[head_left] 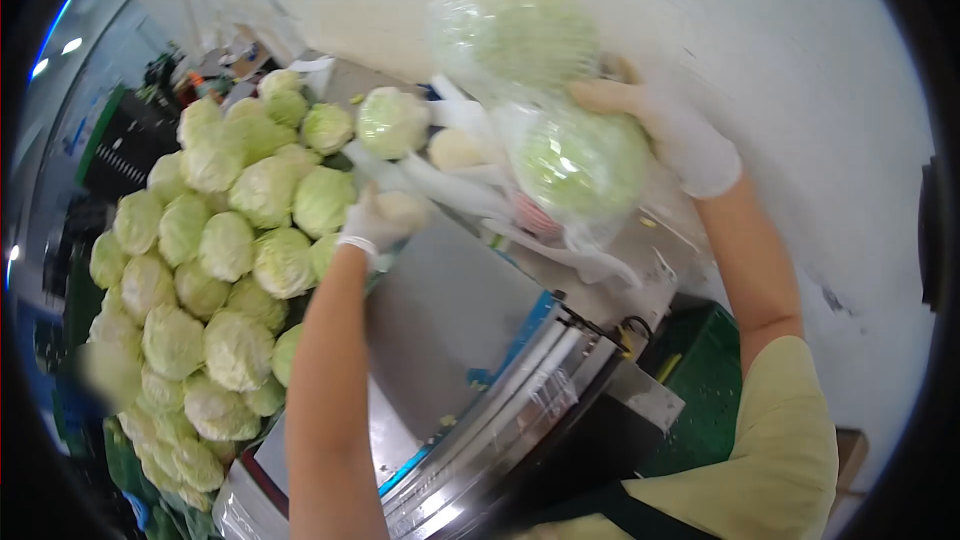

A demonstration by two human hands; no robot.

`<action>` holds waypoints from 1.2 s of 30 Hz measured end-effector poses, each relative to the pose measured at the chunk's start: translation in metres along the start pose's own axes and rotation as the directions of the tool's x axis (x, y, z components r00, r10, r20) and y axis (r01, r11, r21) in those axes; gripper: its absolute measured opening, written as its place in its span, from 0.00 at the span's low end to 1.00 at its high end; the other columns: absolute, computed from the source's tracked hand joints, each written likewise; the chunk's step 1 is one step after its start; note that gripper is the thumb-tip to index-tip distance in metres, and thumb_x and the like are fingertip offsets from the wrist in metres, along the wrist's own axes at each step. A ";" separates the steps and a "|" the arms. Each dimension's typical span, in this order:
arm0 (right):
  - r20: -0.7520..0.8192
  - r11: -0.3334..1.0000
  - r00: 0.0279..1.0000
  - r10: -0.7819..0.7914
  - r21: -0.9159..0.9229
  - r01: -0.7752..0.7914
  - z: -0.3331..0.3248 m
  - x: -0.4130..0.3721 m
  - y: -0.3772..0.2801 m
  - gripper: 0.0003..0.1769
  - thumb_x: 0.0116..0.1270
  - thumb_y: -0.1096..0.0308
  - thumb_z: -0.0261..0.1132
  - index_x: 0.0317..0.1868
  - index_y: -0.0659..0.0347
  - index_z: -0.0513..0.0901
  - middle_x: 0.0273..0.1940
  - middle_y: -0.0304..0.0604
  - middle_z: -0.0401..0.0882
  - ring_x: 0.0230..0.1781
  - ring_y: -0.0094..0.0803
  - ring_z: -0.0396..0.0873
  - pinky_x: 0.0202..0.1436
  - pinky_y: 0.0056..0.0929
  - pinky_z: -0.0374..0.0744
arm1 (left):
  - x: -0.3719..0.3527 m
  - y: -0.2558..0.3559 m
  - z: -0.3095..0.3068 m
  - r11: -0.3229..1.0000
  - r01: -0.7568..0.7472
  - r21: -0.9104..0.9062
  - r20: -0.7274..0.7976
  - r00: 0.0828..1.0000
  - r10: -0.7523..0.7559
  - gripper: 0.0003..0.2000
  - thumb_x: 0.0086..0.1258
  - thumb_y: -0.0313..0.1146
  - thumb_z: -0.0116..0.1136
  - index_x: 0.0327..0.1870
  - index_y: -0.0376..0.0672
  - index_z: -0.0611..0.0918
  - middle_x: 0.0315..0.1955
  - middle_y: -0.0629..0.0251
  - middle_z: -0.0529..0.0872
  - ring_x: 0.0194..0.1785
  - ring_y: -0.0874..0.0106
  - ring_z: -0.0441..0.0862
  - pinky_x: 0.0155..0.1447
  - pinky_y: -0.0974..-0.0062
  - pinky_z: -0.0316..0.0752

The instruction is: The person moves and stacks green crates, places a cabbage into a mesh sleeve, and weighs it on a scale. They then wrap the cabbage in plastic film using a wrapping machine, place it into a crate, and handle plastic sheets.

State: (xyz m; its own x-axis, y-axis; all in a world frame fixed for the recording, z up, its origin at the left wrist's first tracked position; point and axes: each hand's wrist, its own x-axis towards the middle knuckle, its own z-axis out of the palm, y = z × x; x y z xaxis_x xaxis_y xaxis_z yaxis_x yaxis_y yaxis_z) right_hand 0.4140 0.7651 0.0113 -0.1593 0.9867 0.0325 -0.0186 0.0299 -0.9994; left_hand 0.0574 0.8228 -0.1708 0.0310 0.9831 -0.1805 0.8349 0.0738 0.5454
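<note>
My right hand (655, 120), in a white glove with the fingertips bare, grips a cabbage wrapped in clear plastic film (520, 35), raised in front of the wall. Just below it sits a second wrapped cabbage (585, 160), partly overlapped by the hand. My left hand (380, 220), also gloved and smeared by motion, is over the near edge of the cabbage pile, beside the grey metal plate of the wrapping machine (440, 310). Whether its fingers hold anything, I cannot tell. Behind it stands another film-wrapped cabbage (392, 122).
A tall heap of unwrapped cabbages (215, 245) fills the left side. The machine's rollers and blue strip (510, 355) run along its near edge. A green crate (700, 390) stands at the right, below the table. The pale wall (800, 90) rises behind.
</note>
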 end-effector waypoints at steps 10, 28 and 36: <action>-0.400 0.976 0.902 0.162 0.203 -0.085 -0.103 -0.293 0.033 0.32 0.62 0.64 0.68 0.62 0.74 0.70 0.53 0.48 0.80 0.49 0.31 0.81 0.54 0.29 0.78 | -0.011 -0.022 -0.045 0.781 0.034 -0.624 0.009 0.999 -0.036 0.33 0.65 0.57 0.62 0.63 0.41 0.76 0.56 0.63 0.79 0.55 0.71 0.77 0.54 0.72 0.75; -0.675 0.731 0.286 0.680 0.655 -0.194 -0.123 -0.646 0.298 0.31 0.62 0.64 0.71 0.58 0.78 0.72 0.49 0.53 0.81 0.46 0.40 0.83 0.51 0.37 0.83 | -0.403 0.323 0.238 0.369 -0.886 -0.281 0.482 0.202 0.852 0.42 0.39 0.44 0.78 0.61 0.46 0.72 0.55 0.50 0.73 0.60 0.52 0.73 0.64 0.63 0.72; -0.618 0.758 0.554 0.558 0.651 -0.036 -0.111 -0.661 0.242 0.32 0.63 0.64 0.69 0.62 0.74 0.70 0.54 0.49 0.79 0.52 0.36 0.80 0.57 0.33 0.78 | -0.407 0.276 0.322 0.824 -0.028 -0.565 0.640 0.616 0.460 0.43 0.46 0.35 0.79 0.64 0.34 0.67 0.56 0.54 0.75 0.61 0.67 0.73 0.64 0.70 0.72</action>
State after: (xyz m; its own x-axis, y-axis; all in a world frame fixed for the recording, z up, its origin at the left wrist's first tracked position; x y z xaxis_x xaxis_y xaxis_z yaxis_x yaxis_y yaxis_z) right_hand 0.6240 0.1380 -0.2534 0.5117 0.6619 -0.5478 -0.6510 -0.1173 -0.7499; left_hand 0.4520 0.3893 -0.2100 0.7545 0.5322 -0.3841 0.3767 0.1281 0.9174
